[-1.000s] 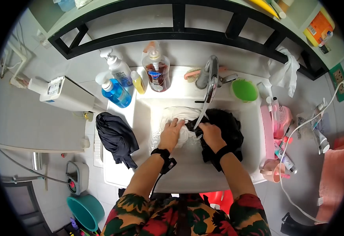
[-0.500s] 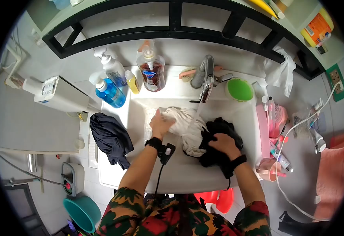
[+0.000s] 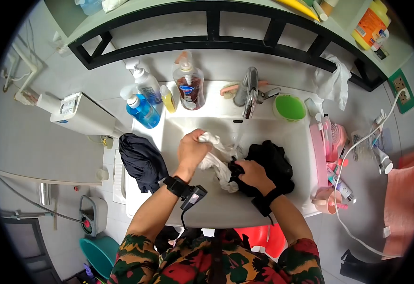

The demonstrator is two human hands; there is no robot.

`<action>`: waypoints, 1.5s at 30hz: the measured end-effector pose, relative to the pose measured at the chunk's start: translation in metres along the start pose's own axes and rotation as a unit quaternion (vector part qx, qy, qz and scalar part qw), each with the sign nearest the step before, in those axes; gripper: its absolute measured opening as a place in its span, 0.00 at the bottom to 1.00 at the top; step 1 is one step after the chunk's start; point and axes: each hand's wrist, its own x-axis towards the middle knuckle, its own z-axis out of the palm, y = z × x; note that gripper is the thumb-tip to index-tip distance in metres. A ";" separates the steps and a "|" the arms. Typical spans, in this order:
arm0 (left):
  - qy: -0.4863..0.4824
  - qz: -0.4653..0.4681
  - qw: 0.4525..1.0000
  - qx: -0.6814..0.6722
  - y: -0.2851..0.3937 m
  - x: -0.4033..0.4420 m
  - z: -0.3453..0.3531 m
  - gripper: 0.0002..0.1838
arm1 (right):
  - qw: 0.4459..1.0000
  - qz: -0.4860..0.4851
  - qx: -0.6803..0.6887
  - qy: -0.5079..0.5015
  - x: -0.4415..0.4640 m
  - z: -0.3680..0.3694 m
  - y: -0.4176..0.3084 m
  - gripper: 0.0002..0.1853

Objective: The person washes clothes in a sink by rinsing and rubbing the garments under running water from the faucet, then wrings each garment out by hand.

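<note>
My left hand [image 3: 193, 150] is closed around a bunched white garment [image 3: 223, 174] in the sink [image 3: 202, 203]. My right hand [image 3: 254, 174] grips a black wet garment [image 3: 274, 163] where it meets the white fabric. Whether the two are joined cannot be made out. A thin stream of water falls from the chrome faucet [image 3: 248, 97] onto the fabric between my hands. The kind of garment is not clear.
A dark garment [image 3: 142, 162] lies over the sink's left rim. Pump bottles [image 3: 188, 87] and a green bowl [image 3: 289, 107] stand along the back ledge. At the right are a pink cup [image 3: 325, 200] and a white cable [image 3: 344, 208]. A black-framed shelf [image 3: 235, 42] hangs above.
My left hand has gone from open fingers over the white garment to a closed grip on it, bunching it up. My right hand has shifted slightly left on the black garment.
</note>
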 end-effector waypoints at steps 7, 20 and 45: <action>-0.163 0.185 0.960 0.133 0.020 -0.041 0.059 0.31 | 0.891 0.250 0.379 -0.008 -0.004 0.012 0.041 0.21; -0.292 -0.057 0.870 0.393 -0.064 -0.007 0.059 0.44 | 0.984 0.019 -0.173 -0.030 0.018 0.042 0.013 0.36; -0.263 -0.093 0.954 -0.106 -0.022 -0.027 -0.024 0.23 | 0.974 0.012 0.180 0.134 -0.030 -0.030 -0.019 0.20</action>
